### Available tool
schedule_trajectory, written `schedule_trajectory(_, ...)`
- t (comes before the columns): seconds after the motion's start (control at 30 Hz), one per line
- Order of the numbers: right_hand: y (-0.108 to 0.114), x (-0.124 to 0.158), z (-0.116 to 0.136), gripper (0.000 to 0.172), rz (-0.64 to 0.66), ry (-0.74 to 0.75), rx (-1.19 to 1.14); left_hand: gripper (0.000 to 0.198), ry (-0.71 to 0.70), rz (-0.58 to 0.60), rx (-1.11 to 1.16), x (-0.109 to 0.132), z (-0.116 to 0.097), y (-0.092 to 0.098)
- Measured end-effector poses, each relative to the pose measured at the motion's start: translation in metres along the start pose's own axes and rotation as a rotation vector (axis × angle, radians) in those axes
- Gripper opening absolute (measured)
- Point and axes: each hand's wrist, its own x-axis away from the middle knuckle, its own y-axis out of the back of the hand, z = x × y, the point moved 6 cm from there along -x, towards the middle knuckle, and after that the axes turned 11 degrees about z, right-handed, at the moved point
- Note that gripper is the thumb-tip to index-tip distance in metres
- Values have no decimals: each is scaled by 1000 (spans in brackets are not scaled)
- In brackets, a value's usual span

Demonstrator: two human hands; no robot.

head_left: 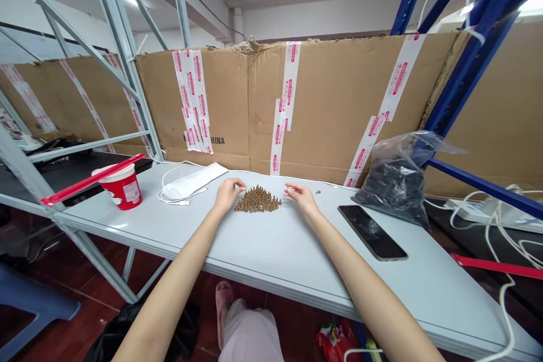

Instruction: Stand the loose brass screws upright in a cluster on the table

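Observation:
Many small brass-coloured pointed pieces (258, 200) stand close together on the grey-white tabletop, forming a roughly triangular group. They are too small for me to tell their exact kind. My left hand (228, 193) is at the group's left edge, its fingers curled and the thumb and index tips pressed close; anything between them is hidden. To the right of the group, my right hand (302, 197) rests low over the table with fingers stretched towards the pieces and a small gap between thumb and fingertips. Nothing shows in that gap.
A red-and-white cup (127, 189) stands at the left, beside a white power strip (197, 180) with its cable. On the right lie a black phone (373, 232) and a clear bag of dark material (394, 184). A cardboard wall (229, 107) closes the back; metal posts flank both sides.

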Motion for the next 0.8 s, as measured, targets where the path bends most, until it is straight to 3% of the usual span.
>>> schedule_trajectory(0.1,-24,6,5,26,101,73,83,13,-132,3,142,3,-24,-8)
schedule_trajectory(0.3,-57,21,10,21,244,125,220,16,-251,94,404,9,-50,-23)
schedule_trajectory(0.53,-56,23,10,16,213,140,304,24,-154,183,535,7,-45,-38)
schedule_trajectory(0.8,-54,22,9,16,191,122,296,27,-158,210,593,8,-45,-41)
